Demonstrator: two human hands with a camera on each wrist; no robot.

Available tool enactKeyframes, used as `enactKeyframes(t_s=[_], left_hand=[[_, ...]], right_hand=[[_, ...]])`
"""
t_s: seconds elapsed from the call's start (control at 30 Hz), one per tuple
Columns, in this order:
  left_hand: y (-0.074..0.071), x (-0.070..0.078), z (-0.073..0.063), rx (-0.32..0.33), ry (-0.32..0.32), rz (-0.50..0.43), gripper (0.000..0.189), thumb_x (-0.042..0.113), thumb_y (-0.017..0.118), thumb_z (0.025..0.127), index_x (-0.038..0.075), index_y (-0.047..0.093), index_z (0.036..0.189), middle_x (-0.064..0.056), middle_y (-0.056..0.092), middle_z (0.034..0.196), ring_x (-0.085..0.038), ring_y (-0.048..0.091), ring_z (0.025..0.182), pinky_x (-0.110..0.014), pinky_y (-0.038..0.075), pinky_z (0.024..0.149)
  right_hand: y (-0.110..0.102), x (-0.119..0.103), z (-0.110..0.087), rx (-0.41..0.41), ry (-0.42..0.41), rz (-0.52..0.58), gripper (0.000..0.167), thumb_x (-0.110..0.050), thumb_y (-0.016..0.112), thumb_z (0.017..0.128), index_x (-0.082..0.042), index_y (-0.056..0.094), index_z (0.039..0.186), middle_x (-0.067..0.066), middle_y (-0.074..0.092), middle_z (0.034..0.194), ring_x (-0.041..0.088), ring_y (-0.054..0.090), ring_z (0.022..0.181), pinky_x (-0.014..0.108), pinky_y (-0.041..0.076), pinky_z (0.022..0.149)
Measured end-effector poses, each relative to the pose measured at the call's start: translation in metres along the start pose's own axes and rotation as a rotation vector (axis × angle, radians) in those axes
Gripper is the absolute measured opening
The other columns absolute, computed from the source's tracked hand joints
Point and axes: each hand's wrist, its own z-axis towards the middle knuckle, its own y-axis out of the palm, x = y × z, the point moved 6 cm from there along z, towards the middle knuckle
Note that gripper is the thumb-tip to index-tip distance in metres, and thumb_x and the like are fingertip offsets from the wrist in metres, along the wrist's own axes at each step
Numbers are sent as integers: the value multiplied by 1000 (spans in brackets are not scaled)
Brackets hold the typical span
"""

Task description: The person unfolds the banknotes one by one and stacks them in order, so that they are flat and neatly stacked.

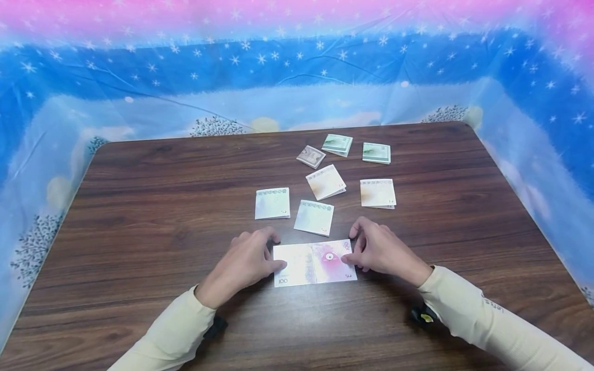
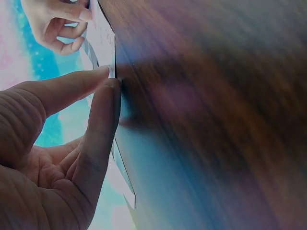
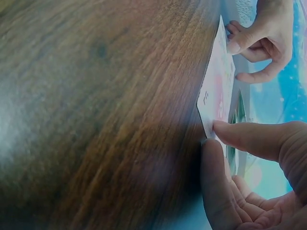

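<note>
A pink-and-white banknote (image 1: 299, 265) marked 100 lies spread out near the front middle of the table, a crease running down its centre. Its left end is pinched between the thumb and finger of my left hand (image 1: 243, 263). At the opposite end, my right hand (image 1: 382, 250) pinches the note near its edge, thumb on top. The left wrist view shows thumb and forefinger meeting at the edge of the note (image 2: 106, 45). In the right wrist view the note (image 3: 216, 91) stays low over the wood, between both hands.
Just beyond the note, folded pale banknotes (image 1: 313, 217) lie scattered, including one at the left (image 1: 272, 203) and one at the right (image 1: 378, 193). Farther back are two folded green notes (image 1: 376, 153) and a small brownish one (image 1: 311, 156). A snowflake-patterned cloth (image 1: 278, 67) surrounds the wooden table (image 1: 162, 206).
</note>
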Motion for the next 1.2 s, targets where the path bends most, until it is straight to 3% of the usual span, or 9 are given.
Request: enactKeyframes(t_s=[0.3,0.57,0.73,0.97,1.07,1.2], left_hand=[[0,1,-2,-5,1,-15,34,17,87,80,4,69,105,3,66,69,-9,62,64,-29,51,60],[-16,10,-2,109,95,5,21,14,85,82,5,73,96,3,69,68,-6,63,62,-31,53,61],[-24,14,2,152,135,11,19,11,81,85,4,73,100,2,73,74,-10,68,69,-38,55,70],[-28,19,7,201,167,27,16,5,77,88,1,75,104,-7,76,90,-17,72,81,-42,57,77],[-24,26,9,199,217,20,15,4,73,91,2,76,106,-6,75,89,-13,71,74,-40,57,74],[-16,37,12,184,331,40,16,4,70,94,1,76,109,-8,76,95,-14,70,78,-40,57,75]], right_hand=[[1,-1,-1,-5,13,2,38,-12,87,77,-4,55,95,-6,60,61,9,58,44,28,48,56],[-11,-3,6,12,-51,64,34,-9,85,79,-2,57,95,-3,62,66,11,59,48,28,52,58],[-17,3,15,19,-14,206,32,-4,83,80,4,58,99,6,65,74,18,63,54,34,56,52],[-21,14,33,27,105,466,38,-1,78,84,13,57,112,20,66,96,21,68,74,34,61,68],[-20,17,38,28,154,545,42,-1,77,85,14,55,119,25,65,109,19,68,84,31,61,76],[-20,18,43,25,197,595,46,-1,75,86,13,54,125,29,63,121,18,68,93,28,59,82]])
